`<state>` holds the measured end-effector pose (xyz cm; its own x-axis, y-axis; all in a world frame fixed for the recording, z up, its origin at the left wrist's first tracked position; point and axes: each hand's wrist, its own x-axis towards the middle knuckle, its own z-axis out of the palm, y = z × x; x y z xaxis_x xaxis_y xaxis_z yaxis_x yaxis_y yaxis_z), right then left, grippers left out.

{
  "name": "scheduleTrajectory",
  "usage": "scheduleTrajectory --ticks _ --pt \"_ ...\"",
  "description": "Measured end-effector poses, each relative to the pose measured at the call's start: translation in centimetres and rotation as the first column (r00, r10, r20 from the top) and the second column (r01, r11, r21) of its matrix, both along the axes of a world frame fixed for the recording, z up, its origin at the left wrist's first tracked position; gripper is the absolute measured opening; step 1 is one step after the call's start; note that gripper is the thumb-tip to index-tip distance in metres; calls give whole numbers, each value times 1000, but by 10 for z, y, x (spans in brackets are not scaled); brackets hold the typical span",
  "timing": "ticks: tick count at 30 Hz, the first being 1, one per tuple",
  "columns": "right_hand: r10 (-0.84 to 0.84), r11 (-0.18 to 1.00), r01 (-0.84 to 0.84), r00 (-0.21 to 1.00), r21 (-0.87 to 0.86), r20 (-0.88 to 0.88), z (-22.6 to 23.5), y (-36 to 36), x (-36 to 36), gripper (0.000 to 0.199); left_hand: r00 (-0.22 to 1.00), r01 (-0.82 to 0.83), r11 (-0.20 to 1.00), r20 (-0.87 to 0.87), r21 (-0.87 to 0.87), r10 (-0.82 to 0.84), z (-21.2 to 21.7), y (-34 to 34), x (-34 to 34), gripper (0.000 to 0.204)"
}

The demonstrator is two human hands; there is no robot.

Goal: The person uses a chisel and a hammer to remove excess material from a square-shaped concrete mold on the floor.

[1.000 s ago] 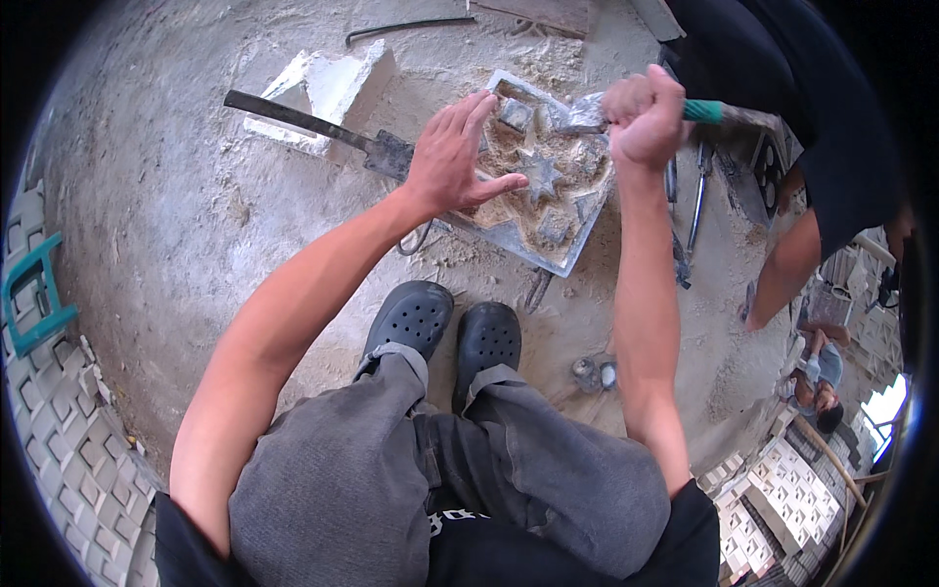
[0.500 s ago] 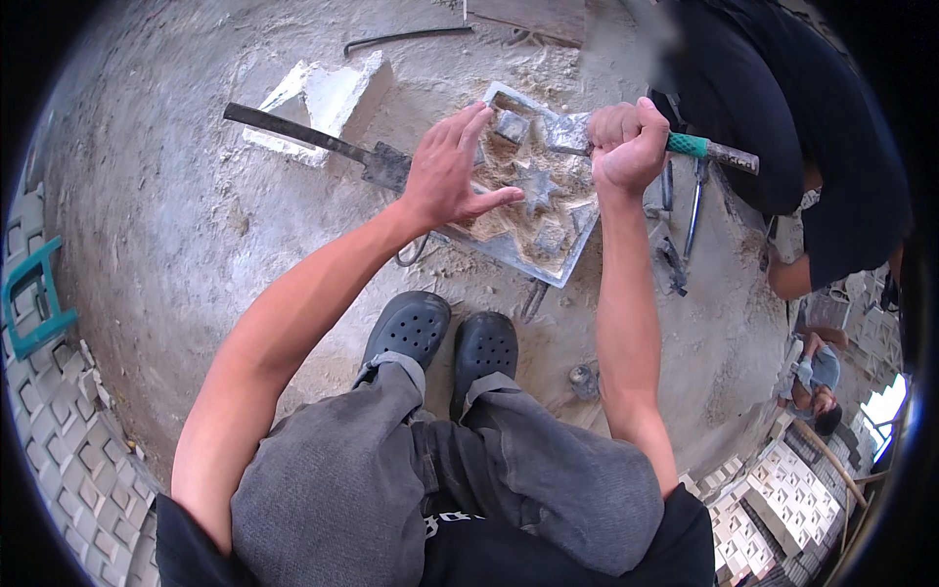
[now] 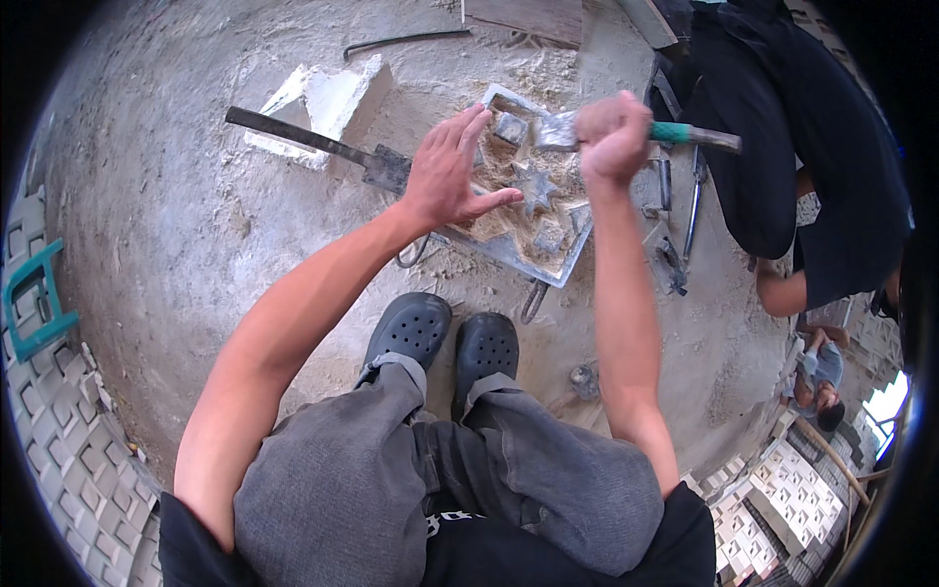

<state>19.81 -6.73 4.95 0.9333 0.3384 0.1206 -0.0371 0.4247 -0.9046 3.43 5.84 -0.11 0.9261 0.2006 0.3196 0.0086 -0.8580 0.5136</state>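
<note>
A square grey metal mould (image 3: 509, 256) lies on the ground before my feet, with a raised star (image 3: 534, 186) and square blocks among sandy powder. My left hand (image 3: 448, 171) is spread open over its left edge; whether the palm presses on it cannot be told. Over the mould's far right side, my right hand (image 3: 614, 137) is closed round a tool with a green-and-grey handle (image 3: 690, 134). The tool's broad, silvery flat head (image 3: 556, 132) points left above the powder. Its exact kind is unclear. A flat metal bar (image 3: 293, 132) sticks out from the mould's left side.
A chipped white block (image 3: 342, 98) lies beyond the bar, and a thin black rod (image 3: 406, 39) farther off. A person in dark clothes (image 3: 773, 147) is close on the right. Patterned blocks (image 3: 792, 494) are stacked at lower right; a green plastic frame (image 3: 39, 298) stands far left.
My right hand and the tool have shifted left and slightly up across the mould, blurred by motion. My left hand stays in place. The person on the right has shifted a little.
</note>
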Motion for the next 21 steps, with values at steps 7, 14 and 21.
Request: scheduleTrajectory --ticks 7,14,21 --pt "83 995 -87 994 -49 -73 -27 5 -17 41 999 19 999 29 -38 -18 -3 0 -1 112" --pt "327 945 -326 944 -25 48 56 7 -25 38 1000 21 997 -5 -70 -21 -1 2 -1 117" --pt "566 824 -548 808 -147 163 26 17 -17 38 1000 2 995 10 -95 -1 -3 0 -1 118"
